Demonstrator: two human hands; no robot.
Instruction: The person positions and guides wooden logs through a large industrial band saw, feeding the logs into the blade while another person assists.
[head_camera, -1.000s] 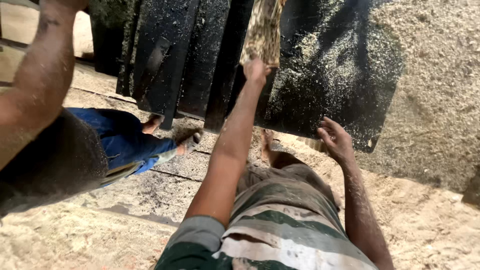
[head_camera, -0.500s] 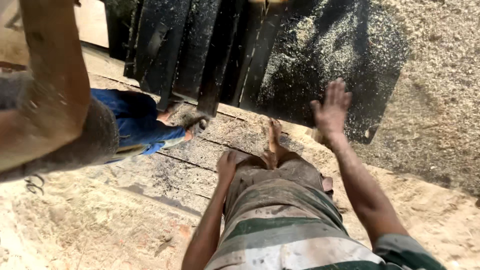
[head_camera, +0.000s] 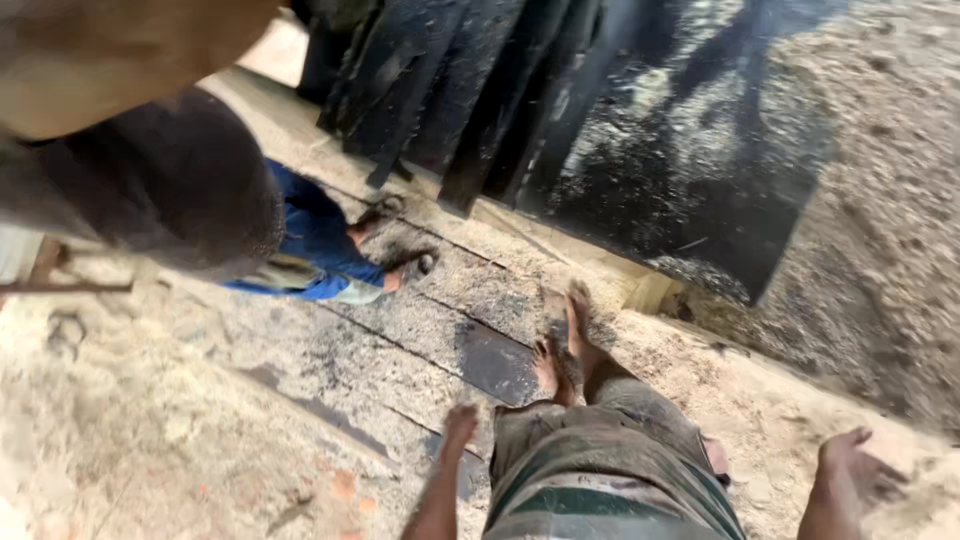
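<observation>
Both hands are seen hanging empty beside the person's legs. The left hand (head_camera: 461, 423) is held low at the left edge of the striped shorts (head_camera: 600, 480), its fingers drawn loosely together and curled, closed on nothing. The right hand (head_camera: 855, 470) is seen at the lower right, over the sawdust (head_camera: 150, 440), with fingers spread a little and nothing gripped. Nearest to the hands lie the floor planks (head_camera: 420, 330), laid side by side with their long axes running from upper left to lower right across the view; they are dusted with dark grit, and one darker bare patch is seen just ahead of the left hand. The person's bare feet (head_camera: 565, 345) are planted on these planks, toes pointed up the view toward a black sheet (head_camera: 680, 170). That sheet is stood tilted at the far edge of the planks, speckled with sawdust, with dark slats (head_camera: 450, 100) leaned beside it on the left. A co-worker's bare arm (head_camera: 110, 60) fills the upper left corner, and a leg in blue trousers (head_camera: 315, 240) is seen beneath it, well apart from the hands.
</observation>
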